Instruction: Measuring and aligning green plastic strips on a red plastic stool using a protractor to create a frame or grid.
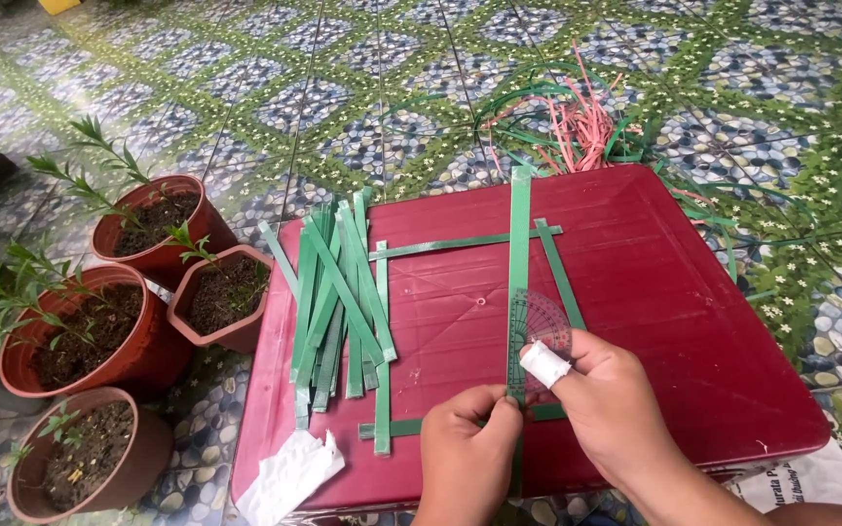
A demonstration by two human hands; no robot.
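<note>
Both hands work at the near edge of a dark red table (654, 292) set on a patterned tile floor (362, 88). The left hand (467, 448) is closed narrow, thumb and fingers pinching the near end of a long green strip (519, 253) that runs away from the person across the table. The right hand (604, 394) sits just beside it, its bandaged fingertip (543, 363) pressing down next to that strip; the other fingers are curled, and whether they grip anything cannot be told. Under the right hand lies a clear protractor (541, 326), partly covered by the fingers.

The long strip crosses 2 others: a far strip (460, 244) lying sideways near the middle of the table, and a near strip (396, 428) lying sideways just in front of the hands. A left strip (382, 331) runs front to back and touches both sideways ones, so the 4 make a rough square. A short slanted strip (559, 273) lies just right of the long one.

Left of the square sits a loose pile of strips (333, 302). A white rag (289, 472) lies at the table's near left corner. Beyond the far edge, a tangle of green and pink strips (577, 122) lies on the floor. 4 pots (138, 351) of soil with small plants stand to the left of the table.
</note>
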